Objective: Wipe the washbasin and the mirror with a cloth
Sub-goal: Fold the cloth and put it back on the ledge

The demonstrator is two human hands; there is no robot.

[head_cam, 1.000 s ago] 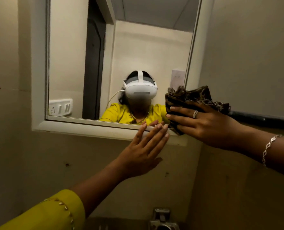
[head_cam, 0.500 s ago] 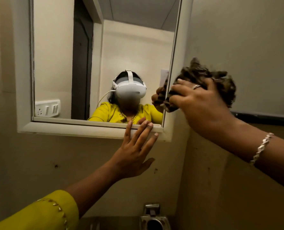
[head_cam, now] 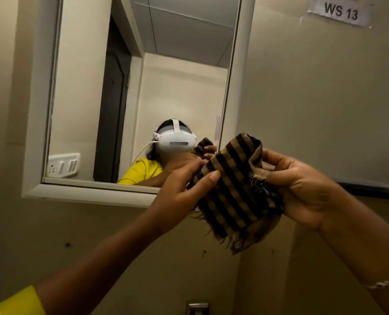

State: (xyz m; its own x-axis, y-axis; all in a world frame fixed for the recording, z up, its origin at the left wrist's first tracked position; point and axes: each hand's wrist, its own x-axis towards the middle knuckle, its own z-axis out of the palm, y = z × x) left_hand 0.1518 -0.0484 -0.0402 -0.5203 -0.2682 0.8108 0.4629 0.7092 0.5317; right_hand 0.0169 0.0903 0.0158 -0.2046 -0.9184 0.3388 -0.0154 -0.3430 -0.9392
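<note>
Off the mirror (head_cam: pixel 141 92) frame now, the left hand (head_cam: pixel 177 192) joins the right hand (head_cam: pixel 302 187), both hands pinching the checked cloth (head_cam: pixel 232 189) before its lower corner; refolding to a flat pad should wipe cleaner.

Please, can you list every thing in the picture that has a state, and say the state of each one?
checked cloth: partly unfolded, held in the air by both hands, off the mirror.
left hand: pinching the cloth's left edge.
right hand: gripping the cloth's right side.
mirror: fixed on the wall, not touched now.
tap: only its top shows; on or off cannot be told.
paper label "WS 13": stuck on the right wall.
</note>
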